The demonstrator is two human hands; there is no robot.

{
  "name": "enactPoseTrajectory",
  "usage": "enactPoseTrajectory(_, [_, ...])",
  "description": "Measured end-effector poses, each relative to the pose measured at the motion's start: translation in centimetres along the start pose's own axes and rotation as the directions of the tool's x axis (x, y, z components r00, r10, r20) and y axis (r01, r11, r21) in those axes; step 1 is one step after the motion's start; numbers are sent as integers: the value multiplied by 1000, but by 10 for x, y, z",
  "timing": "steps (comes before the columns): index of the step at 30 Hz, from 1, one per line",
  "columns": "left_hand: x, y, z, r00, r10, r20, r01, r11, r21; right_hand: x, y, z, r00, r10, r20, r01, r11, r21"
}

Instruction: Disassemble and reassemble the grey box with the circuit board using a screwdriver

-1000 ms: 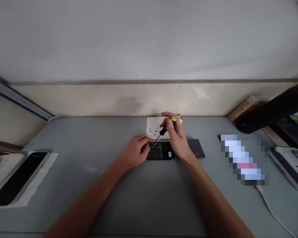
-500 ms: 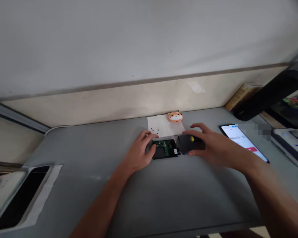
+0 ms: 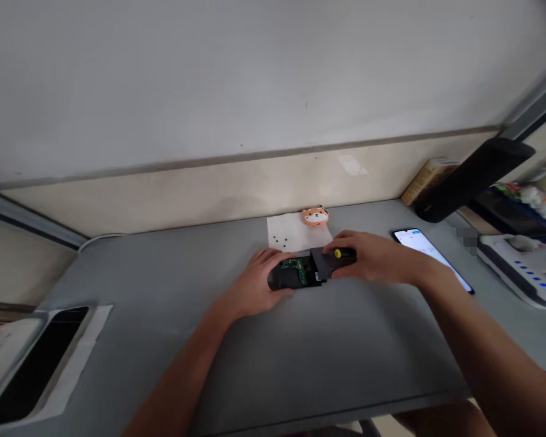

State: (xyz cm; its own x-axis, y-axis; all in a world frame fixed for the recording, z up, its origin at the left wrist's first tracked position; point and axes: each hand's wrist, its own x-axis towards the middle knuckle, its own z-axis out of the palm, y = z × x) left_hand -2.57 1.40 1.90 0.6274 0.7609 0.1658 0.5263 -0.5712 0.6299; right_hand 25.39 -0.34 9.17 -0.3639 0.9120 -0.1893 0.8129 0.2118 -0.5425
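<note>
A flat black electronics housing lies on the desk, with a green circuit board exposed inside it. My left hand grips its left end, fingers along the far edge and thumb on the near edge. In my right hand is a dark grey cover, which overlaps the housing's right end at a slight tilt. A dark piece with a round yellow end shows in the same grip; whether it is a tool handle I cannot tell. My palm and fingers hide its rest.
Behind the housing, a white paper carries several tiny dark screws and an orange animal-faced case. A lit phone lies at right, near a white device and a black cylinder. Another phone is at left.
My right hand has brought the cover left, from beside the housing to over its right end. My left hand now wraps the housing's left end. The red patch on the lit phone is gone.
</note>
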Motion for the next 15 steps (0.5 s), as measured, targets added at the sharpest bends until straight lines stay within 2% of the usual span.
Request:
enactPoseTrajectory(5, [0,0,6,998,-5,-55,9,997,73,-1,-17,25,1000,-10,4,11,987,-163])
enactPoseTrajectory(8, [0,3,11,997,-65,-46,68,994,81,2,-22,35,998,-68,-15,63,975,-211])
enactPoseTrajectory(11, [0,5,14,990,-140,-11,140,989,55,8,-26,40,988,-153,-5,149,971,-186])
enactPoseTrajectory(13, [1,6,15,989,-148,8,147,988,45,11,-28,39,979,-205,2,204,970,-131])
enactPoseTrajectory(15, [1,5,15,993,-119,17,117,991,59,14,-29,35,957,-274,-92,274,962,-18])
